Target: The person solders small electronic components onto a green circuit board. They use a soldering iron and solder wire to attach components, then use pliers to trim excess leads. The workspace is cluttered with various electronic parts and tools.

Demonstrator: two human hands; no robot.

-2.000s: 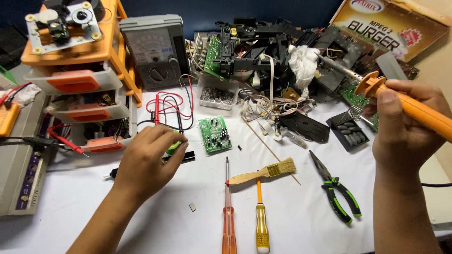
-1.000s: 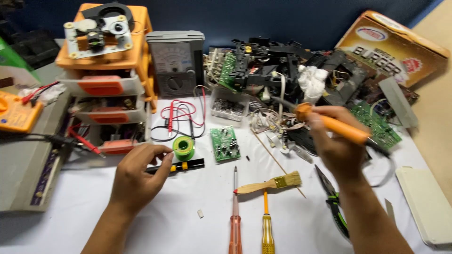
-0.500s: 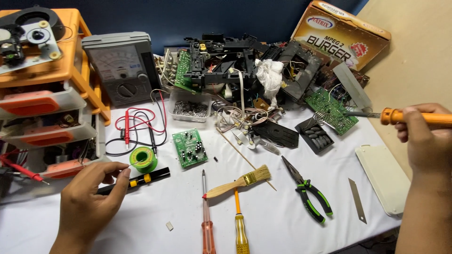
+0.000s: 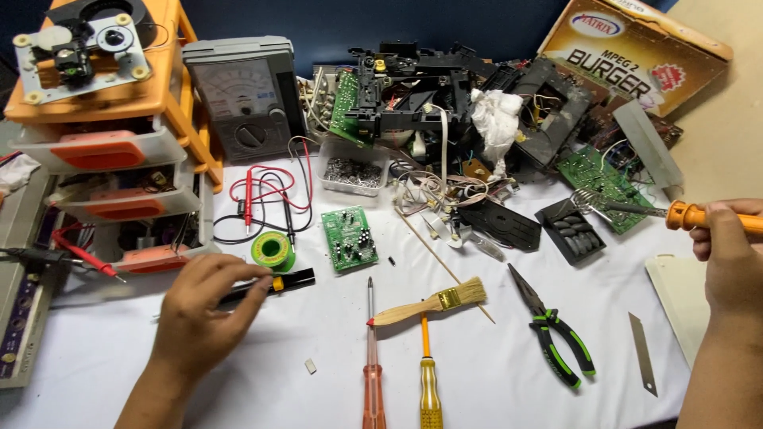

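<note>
My left hand [image 4: 203, 314] rests on the white table, fingertips touching a black pen-shaped tool [image 4: 278, 282] with a yellow band. Just beyond it lie a green solder spool [image 4: 272, 250] and a small green circuit board [image 4: 350, 238]. At the right edge, my right hand [image 4: 727, 258] grips the orange handle of a soldering iron [image 4: 691, 216], whose metal tip sits in a coiled wire stand [image 4: 586, 202] to its left.
Two screwdrivers [image 4: 372, 365], a paintbrush [image 4: 433, 302], green-handled pliers [image 4: 552, 330] and a cutter blade [image 4: 642, 353] lie in front. An analog multimeter [image 4: 242, 95] with red and black leads, orange drawers [image 4: 103, 135], dismantled electronics [image 4: 445, 95] and a cardboard box [image 4: 628, 52] fill the back.
The view swung left then right. My right hand carried the soldering iron from the middle to the right edge; my left hand slid off the solder spool onto the black tool.
</note>
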